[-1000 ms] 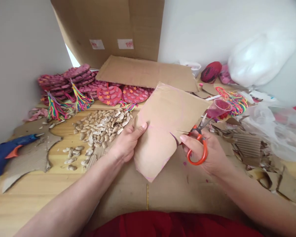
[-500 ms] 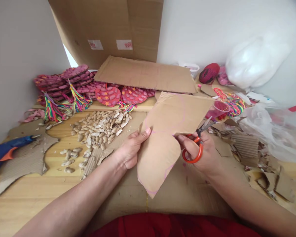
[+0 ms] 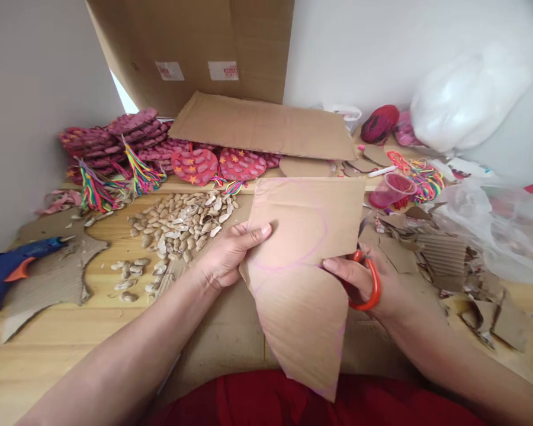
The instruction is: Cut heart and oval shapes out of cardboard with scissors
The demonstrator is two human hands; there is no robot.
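Note:
A piece of brown cardboard (image 3: 297, 296) with curved pink marker lines is held up in front of me, its lower part cut to a rounded, tapering outline. My left hand (image 3: 233, 251) pinches its left edge, thumb on the near face. On the other side, my right hand (image 3: 364, 278) grips orange-handled scissors (image 3: 373, 290) while its thumb presses on the cardboard's right edge. The scissor blades are mostly hidden behind the cardboard and hand.
Peanuts and shells (image 3: 184, 231) lie left of centre, near a blue glue gun (image 3: 18, 266) on a cardboard scrap. Cardboard offcuts (image 3: 444, 260) pile at right beside a pink cup (image 3: 391, 188). Decorated pink discs (image 3: 195, 167) and a cardboard sheet (image 3: 262, 124) sit behind.
The cardboard has turned and come lower and nearer to me. My right hand moved slightly right and down with the scissors, whose blades were visible before and are now mostly hidden.

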